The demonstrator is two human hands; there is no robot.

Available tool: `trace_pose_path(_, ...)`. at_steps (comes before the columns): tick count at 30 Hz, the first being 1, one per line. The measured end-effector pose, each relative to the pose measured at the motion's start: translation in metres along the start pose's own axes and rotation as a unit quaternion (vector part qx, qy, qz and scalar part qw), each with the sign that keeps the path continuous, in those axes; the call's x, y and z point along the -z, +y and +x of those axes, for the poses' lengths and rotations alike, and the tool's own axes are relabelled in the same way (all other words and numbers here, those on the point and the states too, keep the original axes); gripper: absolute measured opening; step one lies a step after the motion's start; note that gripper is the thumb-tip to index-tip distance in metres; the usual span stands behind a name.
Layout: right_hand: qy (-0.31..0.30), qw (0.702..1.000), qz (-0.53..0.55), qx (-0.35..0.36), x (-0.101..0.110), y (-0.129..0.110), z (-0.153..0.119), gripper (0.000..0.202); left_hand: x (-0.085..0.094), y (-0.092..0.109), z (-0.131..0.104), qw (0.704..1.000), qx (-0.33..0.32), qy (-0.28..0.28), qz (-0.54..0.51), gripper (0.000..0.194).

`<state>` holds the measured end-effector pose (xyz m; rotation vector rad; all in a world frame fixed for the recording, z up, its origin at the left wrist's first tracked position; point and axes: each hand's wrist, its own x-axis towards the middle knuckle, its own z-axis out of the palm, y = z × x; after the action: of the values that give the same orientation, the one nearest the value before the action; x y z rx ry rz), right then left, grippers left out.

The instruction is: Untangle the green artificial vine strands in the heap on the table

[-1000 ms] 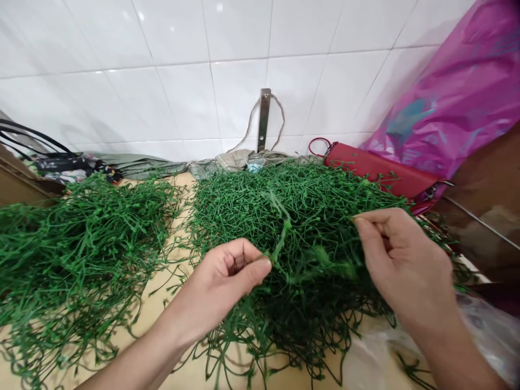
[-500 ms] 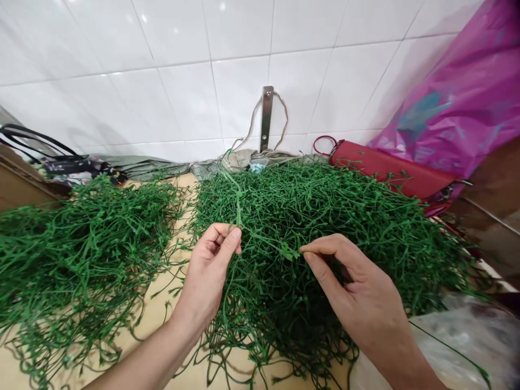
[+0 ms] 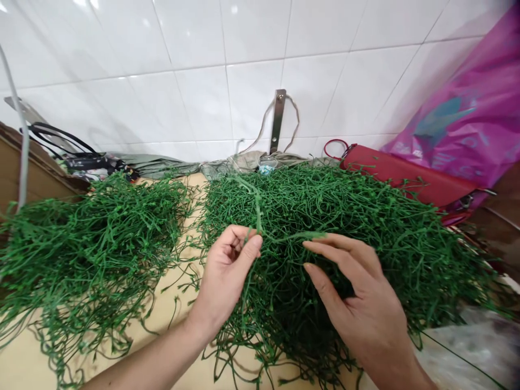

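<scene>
My left hand (image 3: 229,271) is closed in a pinch around a thin green artificial plant stem (image 3: 258,210). One part of the stem rises from the fingertips toward the wall, and a blurred side branch (image 3: 294,236) reaches right. My right hand (image 3: 361,295) has its thumb apart from its fingers, with nothing between them. Its fingertips are close to the branch's tip; whether they touch it I cannot tell. Beneath both hands spreads a large heap of similar green stems (image 3: 325,200).
Another pile of green stems (image 3: 109,227) lies left on the tan tabletop (image 3: 168,298). At the back right are a red bag (image 3: 406,179) and a purple plastic bag (image 3: 455,124). Clear plastic (image 3: 467,352) lies front right. A metal bracket (image 3: 278,122) is fixed to the tiled wall.
My right thumb has parted from the fingers and let go of the branch's tip. The side branch has swung upward. The view has shifted slightly left, while my left hand keeps its pinch.
</scene>
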<state>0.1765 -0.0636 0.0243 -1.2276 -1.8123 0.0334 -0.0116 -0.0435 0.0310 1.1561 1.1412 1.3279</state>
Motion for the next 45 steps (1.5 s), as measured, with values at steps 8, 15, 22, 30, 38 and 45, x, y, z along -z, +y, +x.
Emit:
trace_pose_path(8,-0.001,1.0,-0.013,0.027,-0.005,-0.008,-0.004,0.03,-0.01,0.001,-0.01,0.998,0.01,-0.051,0.041,0.014)
trace_pose_path(15,-0.038,0.999,0.011,0.037,-0.01,-0.006,-0.006,0.009,-0.007,0.0,-0.008,0.998,0.005,-0.055,0.032,0.014)
trace_pose_path(22,-0.009,0.99,-0.092,0.11,-0.003,0.004,-0.002,0.015,0.0,0.001,0.0,0.996,0.05,-0.075,0.018,0.023)
trace_pose_path(30,-0.009,0.976,-0.181,0.12,0.004,0.024,0.003,0.02,0.001,0.002,-0.011,0.98,0.129,-0.152,-0.015,0.025)
trace_pose_path(38,0.01,0.968,-0.209,0.137,0.002,0.033,0.012,0.024,-0.011,0.01,-0.032,0.969,0.192,-0.145,-0.05,0.032)
trace_pose_path(45,0.132,0.926,-0.35,-0.044,0.045,0.057,0.024,0.025,0.003,0.049,-0.054,0.979,0.188,-0.061,-0.048,0.036)
